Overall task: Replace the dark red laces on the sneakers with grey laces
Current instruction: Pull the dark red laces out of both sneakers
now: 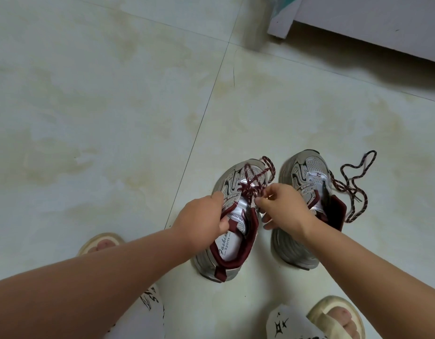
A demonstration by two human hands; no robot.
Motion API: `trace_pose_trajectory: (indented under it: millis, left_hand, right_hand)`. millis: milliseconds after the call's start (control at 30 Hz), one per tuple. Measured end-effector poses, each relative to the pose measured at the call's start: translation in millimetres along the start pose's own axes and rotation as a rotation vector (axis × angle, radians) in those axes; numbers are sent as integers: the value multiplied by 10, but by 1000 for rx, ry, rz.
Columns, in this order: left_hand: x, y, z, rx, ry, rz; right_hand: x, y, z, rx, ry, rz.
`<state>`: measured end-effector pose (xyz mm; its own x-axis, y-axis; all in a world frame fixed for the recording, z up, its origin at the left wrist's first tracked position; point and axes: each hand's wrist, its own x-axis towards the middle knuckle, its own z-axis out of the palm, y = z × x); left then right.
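— Where are your hands?

— My left hand (pixel 206 214) reaches down from the lower left, fingers curled round the left sneaker (pixel 233 221) at its collar and tongue. My right hand (pixel 285 206) comes in from the lower right, thumb and forefinger pinching the dark red lace (pixel 254 182) over that shoe's eyelets.

— And the other shoe?

— The right sneaker (pixel 307 182) stands just beside, my right wrist across it; its lace (pixel 353 182) trails loose on the floor (pixel 89 118) to the right.

— Room to work?

— Open tile left and ahead; a pale furniture edge (pixel 358 28) sits well apart at top right. My sandals (pixel 338 314) flank the near edge.

— Any writing?

— The insole reads "Fashion Sports"; the tongue label is partly hidden.
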<state>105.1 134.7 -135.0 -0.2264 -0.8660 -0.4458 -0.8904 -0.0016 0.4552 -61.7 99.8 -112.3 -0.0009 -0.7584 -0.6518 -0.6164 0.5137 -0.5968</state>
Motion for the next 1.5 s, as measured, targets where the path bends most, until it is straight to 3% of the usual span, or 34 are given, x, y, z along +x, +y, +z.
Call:
trace_pose_trajectory:
  millis: [67,167,233,300,400,467,600,700,767,867,967,1167,1300,1400,1500]
  left_hand:
    - [-2,-1,2,1,0,-2]
    - [-4,-5,5,-12,4,-2]
    - [-7,-8,4,-28,4,-2]
    - [-8,-16,4,-51,8,2]
    - [-13,-29,2,-86,19,3]
    - [-22,-30,-1,-99,23,2]
    - [-35,-29,-2,-111,30,1]
    - [-37,-31,-10,-122,27,-1]
    - [-42,-28,-18,-127,35,0]
    - [-38,14,-43,-151,88,-8]
    - [13,54,-51,-162,92,18]
    - [105,105,-61,-195,66,13]
    - [100,93,-76,-184,92,-26]
    - [91,75,-85,-181,96,-44]
    - [76,76,-91,-144,88,-36]
  right_hand:
    - [40,8,-24,21,106,-83]
    - [85,-82,-189,303,404,-180]
    - [95,-116,-273,457,487,-204]
    - [89,-95,-254,446,388,-146]
    - [19,-2,-95,140,20,31]
    - [-13,41,-8,76,-45,28]
    - [16,-16,-97,245,148,-29]
    - [27,-153,-294,494,394,-84]
    - [43,-226,-455,514,592,-143]
    - [84,-264,-595,241,698,-181]
    - [108,-236,-459,-107,511,-250]
    - [182,-271,34,-694,171,-575]
    - [225,-376,120,-1143,131,-735]
    - [194,-372,163,-1244,84,-901]
    - [126,-362,224,-1328,19,-914]
